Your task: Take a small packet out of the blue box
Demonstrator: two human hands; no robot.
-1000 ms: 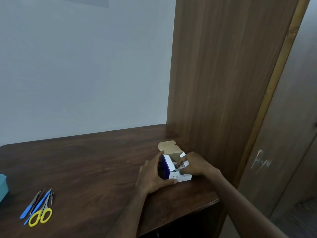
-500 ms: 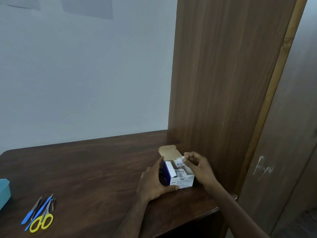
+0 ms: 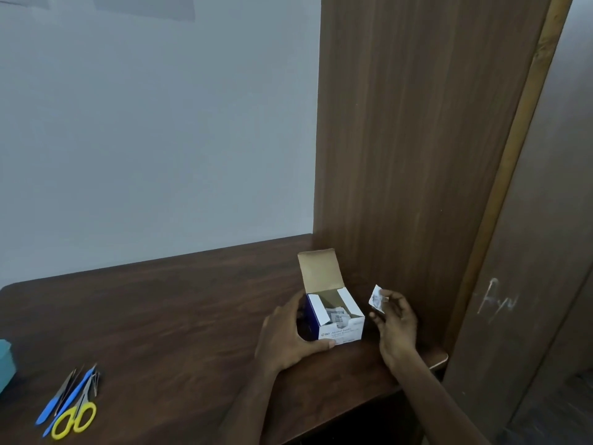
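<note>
A small blue and white box of alcohol swabs [image 3: 341, 329] stands on the dark wooden table [image 3: 179, 316], its brown lid flap raised. More white packets show inside it. My left hand [image 3: 285, 338] grips the box's left side, thumb along the front bottom edge. My right hand [image 3: 393, 326] is just right of the box and pinches a small white swab packet [image 3: 377, 298] between thumb and fingertips, held above the table.
Yellow-handled scissors [image 3: 75, 420], blue-handled tools and tweezers [image 3: 69, 395] lie at the table's front left. A teal object [image 3: 5, 364] sits at the left edge. A tall wooden panel [image 3: 417, 139] rises right behind the box, with a door [image 3: 526, 284] beyond it.
My right hand has drawn a packet out of the box and moved it to the right, clear of the opening. My left hand has kept its hold on the box.
</note>
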